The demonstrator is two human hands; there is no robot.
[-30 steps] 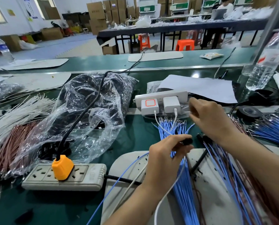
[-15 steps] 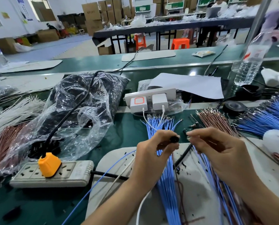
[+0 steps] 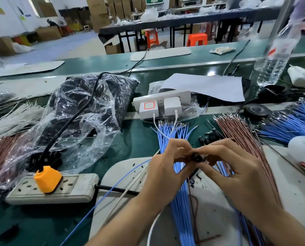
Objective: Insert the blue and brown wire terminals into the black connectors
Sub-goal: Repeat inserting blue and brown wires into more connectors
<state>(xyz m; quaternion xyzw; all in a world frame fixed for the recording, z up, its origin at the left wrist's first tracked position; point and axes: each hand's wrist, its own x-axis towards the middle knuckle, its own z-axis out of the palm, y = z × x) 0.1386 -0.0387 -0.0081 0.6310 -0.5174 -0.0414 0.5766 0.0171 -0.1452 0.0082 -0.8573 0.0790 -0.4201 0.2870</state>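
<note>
My left hand pinches a small round black connector between thumb and fingers at the centre of the view. My right hand meets it from the right, fingertips pinched at the connector's side; the wire end there is hidden by the fingers. A bundle of blue wires with metal terminals lies under both hands. Brown wires fan out to the right. A few loose black connectors lie just beyond my hands.
A beige power strip with an orange plug sits at left. A clear plastic bag of black parts lies behind it. A white socket with chargers, a water bottle and more blue wires stand further back.
My right hand came back from the wires near the white socket and closed in on the connector held in my left hand. Both hands now touch at the connector.
</note>
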